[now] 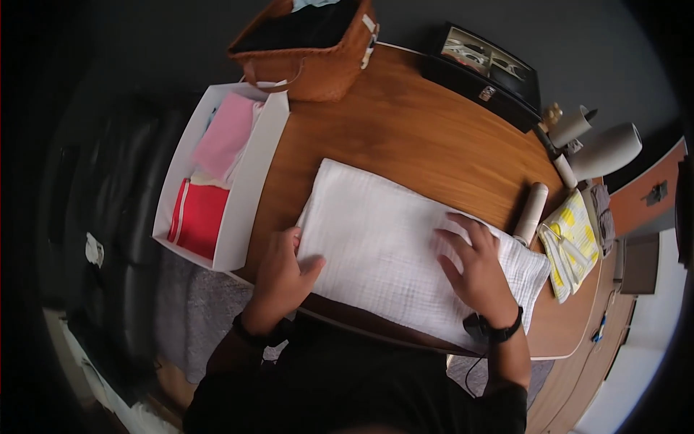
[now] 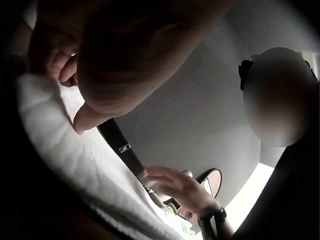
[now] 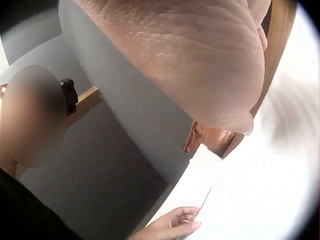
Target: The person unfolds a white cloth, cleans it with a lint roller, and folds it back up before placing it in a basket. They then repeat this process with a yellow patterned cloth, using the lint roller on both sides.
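White cloth (image 1: 383, 239) lies folded across the middle of the frame on the wooden table (image 1: 383, 108), right of the white box (image 1: 264, 188) with its pink and red fabrics. The person's left hand (image 1: 284, 278) is at its left edge, thumb on or close to the fabric, though I can't tell whether it's pinching; the right hand (image 1: 478, 271), loosely bent and grasping nothing, hovers over the right half.
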Demonstrator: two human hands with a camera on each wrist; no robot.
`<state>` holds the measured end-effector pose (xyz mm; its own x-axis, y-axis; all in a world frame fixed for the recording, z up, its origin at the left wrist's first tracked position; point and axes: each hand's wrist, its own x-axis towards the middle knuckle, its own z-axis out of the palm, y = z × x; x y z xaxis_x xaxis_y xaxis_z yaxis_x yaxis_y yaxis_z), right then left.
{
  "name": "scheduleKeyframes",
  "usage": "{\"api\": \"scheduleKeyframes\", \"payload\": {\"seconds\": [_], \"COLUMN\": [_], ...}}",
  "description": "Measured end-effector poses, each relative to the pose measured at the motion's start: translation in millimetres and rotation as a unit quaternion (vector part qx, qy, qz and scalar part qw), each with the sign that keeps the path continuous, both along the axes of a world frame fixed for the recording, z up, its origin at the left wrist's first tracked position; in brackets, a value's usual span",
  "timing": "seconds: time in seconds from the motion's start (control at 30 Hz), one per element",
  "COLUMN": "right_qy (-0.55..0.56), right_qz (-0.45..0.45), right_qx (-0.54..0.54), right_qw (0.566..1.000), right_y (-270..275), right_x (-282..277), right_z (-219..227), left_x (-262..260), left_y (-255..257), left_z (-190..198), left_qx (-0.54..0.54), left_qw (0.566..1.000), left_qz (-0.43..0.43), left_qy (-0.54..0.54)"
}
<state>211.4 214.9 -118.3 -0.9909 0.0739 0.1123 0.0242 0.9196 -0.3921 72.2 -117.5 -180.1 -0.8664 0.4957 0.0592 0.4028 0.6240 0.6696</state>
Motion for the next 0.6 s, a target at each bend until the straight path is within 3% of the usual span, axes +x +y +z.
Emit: {"api": "scheduleKeyframes", "payload": {"seconds": [0.1, 0.23, 0.27, 0.33, 0.47, 0.6], "right_qy": [0.046, 0.078, 0.091, 0.096, 0.042, 0.053], "right_qz": [0.162, 0.256, 0.281, 0.304, 0.292, 0.242], "right_qx": [-0.068, -0.072, -0.072, 0.003, 0.039, -0.077], "right_qw": [0.983, 0.961, 0.953, 0.948, 0.955, 0.966], "right_y": [-22.9, -69.2, -75.4, -76.2, -71.8, -66.5], "right_x": [-71.2, -162.4, -179.2, -208.7, -228.1, -223.5], "right_z": [8.3, -20.5, -29.4, -54.0, -55.8, -44.5], "left_x": [7.4, 7.3, 8.2, 9.6, 8.8, 3.6], "left_y": [-8.6, -14.5, -16.6, -19.4, -23.1, -27.4], "left_z": [1.6, 8.7, 7.0, 1.8, 17.8, 7.3], "left_qx": [0.012, 0.034, 0.034, 0.033, 0.087, 0.164], "left_qw": [0.998, 0.989, 0.993, 0.998, 0.988, 0.975], "left_qz": [0.032, 0.037, 0.021, -0.011, 0.009, 0.023], "left_qy": [-0.047, -0.137, -0.11, -0.058, -0.129, -0.149]}}
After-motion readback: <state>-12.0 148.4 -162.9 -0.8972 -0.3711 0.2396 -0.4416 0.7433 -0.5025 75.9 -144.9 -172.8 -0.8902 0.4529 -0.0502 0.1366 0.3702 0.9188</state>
